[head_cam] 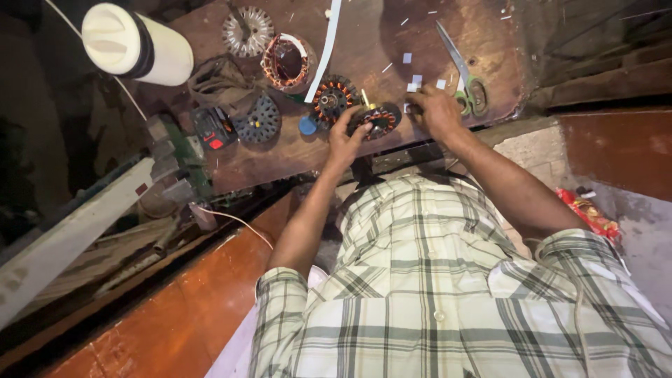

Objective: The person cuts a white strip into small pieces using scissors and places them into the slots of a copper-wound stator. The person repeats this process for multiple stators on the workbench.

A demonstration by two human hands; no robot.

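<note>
Item 1: white cylindrical container [136, 45], lying on its side at the far left of the counter [294, 157], well left of both hands.

Item 2: small dark meter with red parts [213, 128], and just right of it a dark perforated round plate [258, 120]; both left of the left hand.

Item 3: silvery slotted disc [247, 30] and a copper-wound ring [287, 61], beyond and left of the left hand.

Item 4: wound stator with orange coils [332, 98], just beyond the left hand's fingertips, with a blue cap [308, 126] beside it.

Item 5: left hand [346, 138], grip closed on the near edge of a small wound stator [379, 120], apparently steadying it flat on the counter.

Item 6: right hand [435, 112], just right of that stator, fingers curled down at its edge beside small white paper slips [414, 81]; whether they pinch a slip cannot be told.

Item 7: green-handled scissors [467, 82], touching the right hand's far side, within easy reach.

Item 8: long white paper strip [326, 42], beyond both hands.
</note>
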